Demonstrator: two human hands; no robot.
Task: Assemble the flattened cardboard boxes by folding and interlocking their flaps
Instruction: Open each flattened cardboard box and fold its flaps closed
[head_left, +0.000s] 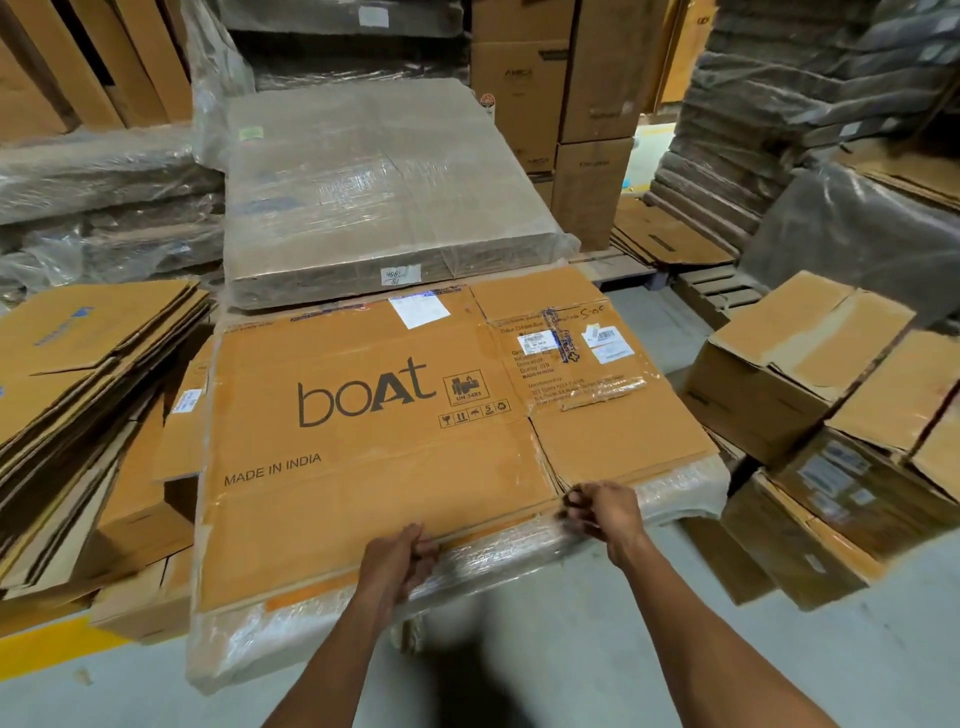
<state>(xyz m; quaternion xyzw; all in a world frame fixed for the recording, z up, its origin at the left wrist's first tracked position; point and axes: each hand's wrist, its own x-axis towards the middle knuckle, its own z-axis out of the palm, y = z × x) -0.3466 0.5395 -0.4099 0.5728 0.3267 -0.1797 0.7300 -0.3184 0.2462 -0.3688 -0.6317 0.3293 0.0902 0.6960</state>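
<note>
Hands, 2: left hand (397, 558) and right hand (602, 512) each pinch 1 flattened box (363, 441) at its near edge.

two bare forearms, no sleeves in view, left hand (397, 558) and right hand (605, 512) ungloved, no rings or watch visible

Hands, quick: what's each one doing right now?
Left hand: closed on the near edge of the flattened boat box.
Right hand: fingers curled at the same edge; blurred, grip cannot be told.
</note>
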